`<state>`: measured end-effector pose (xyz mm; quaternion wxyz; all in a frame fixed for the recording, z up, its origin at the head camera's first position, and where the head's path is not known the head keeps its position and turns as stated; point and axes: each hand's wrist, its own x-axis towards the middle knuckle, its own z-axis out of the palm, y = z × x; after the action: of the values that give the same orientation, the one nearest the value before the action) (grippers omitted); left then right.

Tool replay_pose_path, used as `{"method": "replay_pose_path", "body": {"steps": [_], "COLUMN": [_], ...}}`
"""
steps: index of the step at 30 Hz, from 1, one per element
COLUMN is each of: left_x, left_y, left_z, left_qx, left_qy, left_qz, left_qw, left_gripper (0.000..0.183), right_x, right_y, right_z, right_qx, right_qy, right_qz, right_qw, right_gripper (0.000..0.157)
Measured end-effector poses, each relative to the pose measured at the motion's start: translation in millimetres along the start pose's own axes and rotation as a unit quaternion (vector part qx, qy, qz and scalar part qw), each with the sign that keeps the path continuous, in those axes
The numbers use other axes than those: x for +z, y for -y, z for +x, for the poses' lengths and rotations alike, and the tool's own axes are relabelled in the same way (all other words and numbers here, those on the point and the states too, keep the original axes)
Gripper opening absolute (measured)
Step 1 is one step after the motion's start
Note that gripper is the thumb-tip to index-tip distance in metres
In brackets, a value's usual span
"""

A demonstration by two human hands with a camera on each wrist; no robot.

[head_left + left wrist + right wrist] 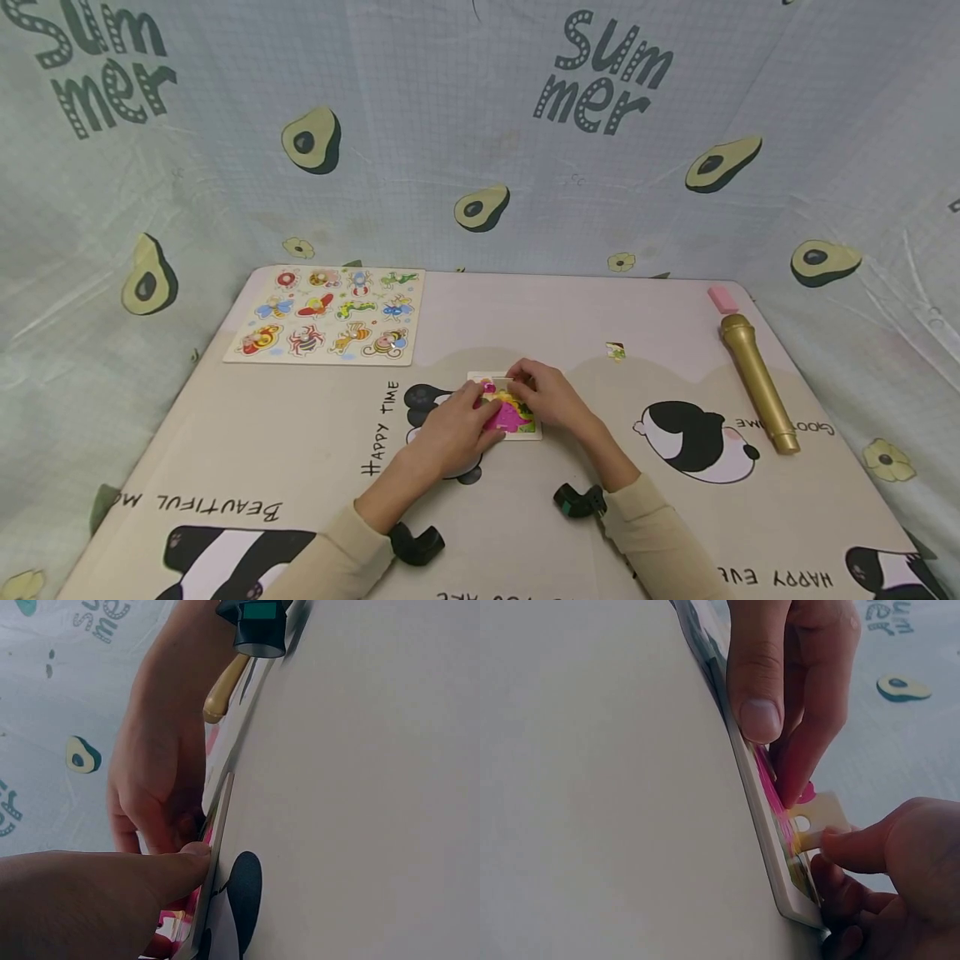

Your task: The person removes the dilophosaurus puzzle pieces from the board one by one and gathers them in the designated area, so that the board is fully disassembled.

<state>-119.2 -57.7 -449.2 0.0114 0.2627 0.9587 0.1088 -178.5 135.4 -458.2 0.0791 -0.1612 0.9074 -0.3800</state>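
Note:
A small jigsaw puzzle [512, 419] with a pink picture lies flat in its pale tray before me. My left hand [454, 427] holds it from the left, thumb at the near edge and fingertips on the picture. At its far right part, my right hand [553, 395] pinches a puzzle piece [823, 817] between thumb and fingers. That piece is tilted up from the tray and shows a round notch in the right wrist view. My fingers cover part of the picture. One loose puzzle piece [615, 351] lies farther back to the right.
A wooden board with insect pictures [324, 317] lies at the back left of the table. On the right lie a gold microphone-shaped tube [761, 385] and a pink block [723, 299]. A printed curtain [405, 125] hangs behind and at both sides.

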Motion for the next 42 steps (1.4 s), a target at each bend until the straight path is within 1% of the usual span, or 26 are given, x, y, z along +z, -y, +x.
{"method": "replay_pose_path", "body": {"steps": [13,22,33,38,42], "left_x": [1.3,0.3,2.5,1.5,0.6], "left_y": [1.4,0.5,1.0,1.0,0.7], "left_z": [0.0,0.7,-0.9,-0.9,-0.4], "left_qx": [0.005,0.009,0.006,0.005,0.008], "left_qy": [-0.01,-0.02,-0.015,-0.015,-0.016], "left_qz": [0.001,0.006,-0.003,-0.005,-0.004], "left_qw": [0.9999,0.9997,0.9999,0.9999,0.9998], "left_gripper": [0.051,0.05,0.05,0.051,0.051], "right_x": [2.6,1.4,1.6,1.0,1.6], "right_y": [0.6,0.6,2.9,3.0,0.9], "right_z": [-0.1,0.3,-0.3,-0.4,0.1], "right_qx": [0.009,-0.005,-0.008,-0.008,0.003], "right_qy": [-0.001,-0.01,-0.002,-0.007,-0.023], "right_qz": [0.0,-0.009,-0.03,-0.024,-0.004], "right_qw": [1.0,1.0,1.0,1.0,1.0], "right_gripper": [0.006,0.006,0.007,0.008,0.01]}}
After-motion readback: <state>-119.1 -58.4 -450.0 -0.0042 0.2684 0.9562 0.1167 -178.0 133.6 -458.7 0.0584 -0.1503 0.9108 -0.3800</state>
